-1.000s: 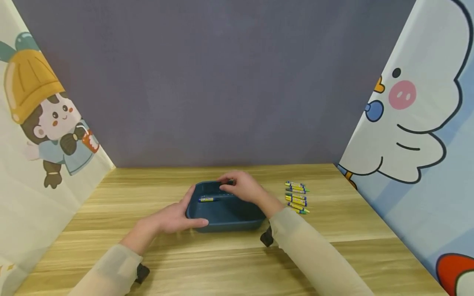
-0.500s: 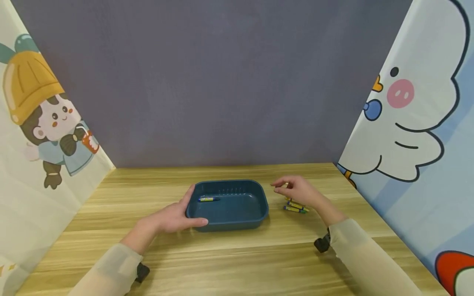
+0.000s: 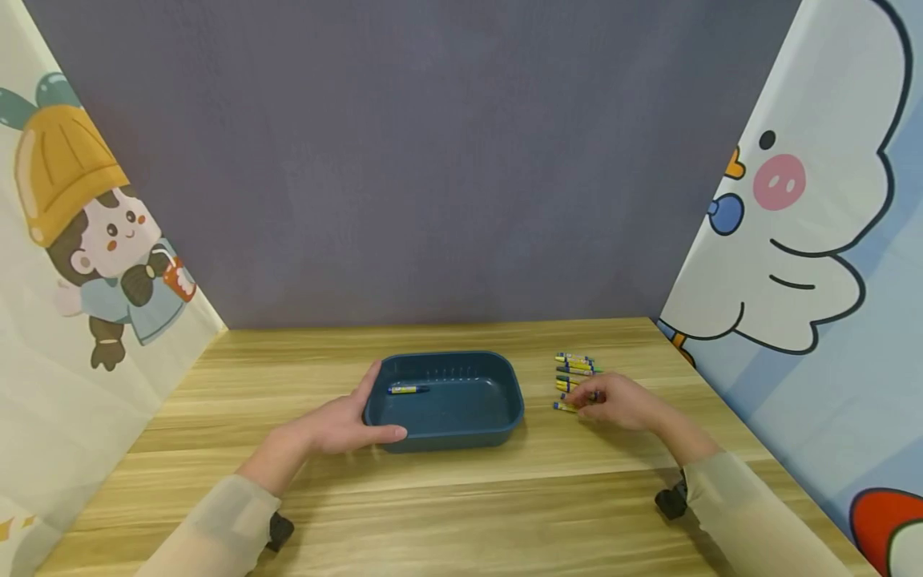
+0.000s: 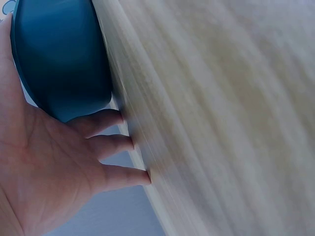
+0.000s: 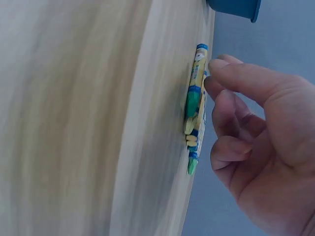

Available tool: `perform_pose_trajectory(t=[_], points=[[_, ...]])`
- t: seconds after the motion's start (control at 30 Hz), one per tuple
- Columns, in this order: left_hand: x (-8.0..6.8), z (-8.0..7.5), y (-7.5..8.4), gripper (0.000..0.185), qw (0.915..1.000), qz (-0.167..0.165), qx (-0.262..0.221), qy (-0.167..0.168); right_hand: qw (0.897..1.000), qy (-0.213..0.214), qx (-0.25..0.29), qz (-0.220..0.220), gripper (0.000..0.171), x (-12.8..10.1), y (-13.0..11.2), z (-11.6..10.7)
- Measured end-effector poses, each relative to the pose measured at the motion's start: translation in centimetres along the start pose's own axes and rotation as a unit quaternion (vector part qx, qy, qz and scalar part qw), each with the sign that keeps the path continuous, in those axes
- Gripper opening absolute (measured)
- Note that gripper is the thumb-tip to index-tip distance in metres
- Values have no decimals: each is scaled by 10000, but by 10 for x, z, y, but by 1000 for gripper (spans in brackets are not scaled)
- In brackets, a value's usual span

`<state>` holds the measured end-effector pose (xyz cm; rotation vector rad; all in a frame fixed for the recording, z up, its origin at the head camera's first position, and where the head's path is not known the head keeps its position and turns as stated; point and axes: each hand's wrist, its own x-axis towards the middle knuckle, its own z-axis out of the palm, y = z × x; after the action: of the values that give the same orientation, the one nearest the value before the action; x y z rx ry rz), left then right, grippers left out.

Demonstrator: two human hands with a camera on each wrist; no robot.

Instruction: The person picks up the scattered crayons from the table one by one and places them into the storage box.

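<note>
My right hand [image 3: 620, 402] hovers with curled fingers, seemingly touching yellow-and-blue wrapped crayons [image 3: 574, 372]; my left hand [image 3: 339, 425] grips the dark blue plastic tray [image 3: 497, 429].

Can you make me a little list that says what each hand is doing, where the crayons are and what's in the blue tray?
left hand: holds the near left corner of the blue tray, thumb along its rim
right hand: over the near end of the crayon row, fingers curled just by a crayon; a grip can't be told
blue tray: on the wooden table, one crayon inside
crayon row: on the table, right of the tray
</note>
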<state>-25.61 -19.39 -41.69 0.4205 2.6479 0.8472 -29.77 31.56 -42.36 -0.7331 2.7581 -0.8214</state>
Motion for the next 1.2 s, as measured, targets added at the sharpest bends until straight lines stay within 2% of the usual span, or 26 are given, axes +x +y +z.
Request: perform_pose_trajectory(t=[0.27,0.53,0.73,0.93,1.2], points=[[0,0,1,135,10000,-12,5,-4,9996,124,-266,-60,25,-6,5,-1],[0,0,1,136,10000,-6,-22,-21,9972,391,-611,-206,21,-3,0,4],[0,0,1,136,10000,0,18,-6,9985,244,-400,-286,22,-2,-1,6],[0,0,1,136,10000,-44,25,-10,9998,124,-106,-113,23,-4,1,7],[1,1,0,137,10000,-6,17,48,9998,84,-167,-87,24,-4,2,7]])
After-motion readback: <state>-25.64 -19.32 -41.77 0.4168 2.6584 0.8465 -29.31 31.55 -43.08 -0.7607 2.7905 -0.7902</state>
